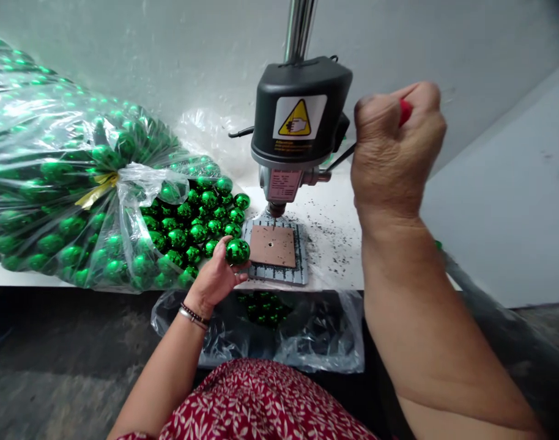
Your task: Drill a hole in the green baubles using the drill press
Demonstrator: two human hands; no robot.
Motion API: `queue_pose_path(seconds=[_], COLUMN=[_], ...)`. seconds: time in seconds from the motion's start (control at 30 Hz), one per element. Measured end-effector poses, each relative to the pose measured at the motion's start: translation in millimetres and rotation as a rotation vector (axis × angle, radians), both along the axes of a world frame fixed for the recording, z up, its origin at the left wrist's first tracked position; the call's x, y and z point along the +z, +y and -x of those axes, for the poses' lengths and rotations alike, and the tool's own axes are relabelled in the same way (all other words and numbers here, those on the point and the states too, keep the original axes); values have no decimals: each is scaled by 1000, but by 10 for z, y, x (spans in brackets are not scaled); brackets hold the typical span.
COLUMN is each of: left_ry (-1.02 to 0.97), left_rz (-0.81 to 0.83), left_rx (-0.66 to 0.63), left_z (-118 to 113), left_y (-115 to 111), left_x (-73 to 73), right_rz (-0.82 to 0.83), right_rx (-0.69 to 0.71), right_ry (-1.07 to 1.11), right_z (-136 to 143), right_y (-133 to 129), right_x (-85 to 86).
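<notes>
My left hand [215, 275] holds a shiny green ball [238, 251] between thumb and fingers, just left of the drill press base [284, 275]. On that base lies a square brown board [279, 244] with a small hole in it. My right hand [399, 146] is wrapped round the red-knobbed feed lever [405, 112] of the drill press [302, 110]. The lever's rod runs from my fist to the machine's side. Above the board, the thin drill bit [274, 222] points down. A yellow warning label is on the black motor housing.
A big clear plastic bag [68, 183], tied with a yellow strip, fills the table's left side. Several loose green balls [199, 232] lie beside it. Dark shavings [334, 238] are scattered right of the base. Below the table edge, a plastic-lined container [325, 336] holds more green balls.
</notes>
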State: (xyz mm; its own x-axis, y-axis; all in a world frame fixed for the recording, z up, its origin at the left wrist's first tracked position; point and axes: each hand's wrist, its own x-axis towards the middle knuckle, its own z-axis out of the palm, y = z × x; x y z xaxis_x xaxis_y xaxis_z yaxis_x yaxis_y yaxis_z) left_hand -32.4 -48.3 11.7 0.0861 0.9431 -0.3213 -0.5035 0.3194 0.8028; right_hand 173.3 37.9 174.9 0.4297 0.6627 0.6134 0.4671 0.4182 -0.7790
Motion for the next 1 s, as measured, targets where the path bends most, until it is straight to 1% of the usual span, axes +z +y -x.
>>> queue_pose_path(seconds=[0.07, 0.13, 0.2, 0.33, 0.4, 0.43, 0.5, 0.63, 0.83, 1.0], left_ry=[42, 148, 347, 843, 1021, 1080, 1136, 1182, 1296, 1387], left_rz=[28, 0, -65, -227, -296, -320, -345, -379, -452, -606], left_rx=[-16, -24, -7, -6, -29, -36, -51, -88, -131, -176], left_z=[-20, -59, -115, -233, -274, -287, -303, -319, -351, -368], left_y=[54, 115, 185, 355, 437, 472, 529, 585, 625, 685], left_x=[8, 19, 27, 18, 0, -13, -43, -89, -77, -72], right_rz=[-11, -17, -15, 17, 35, 42, 52, 73, 65, 52], right_rx=[16, 24, 17, 0, 0, 0, -3, -8, 15, 22], right_ry=[-1, -3, -6, -15, -24, -32, -49, -82, -46, -34], right_z=[0, 3, 10, 19, 17, 14, 8, 2, 3, -4], right_y=[-3, -6, -13, -34, -41, -43, -46, -58, -89, -85], right_x=[-4, -7, -5, 21, 35, 40, 46, 50, 47, 26])
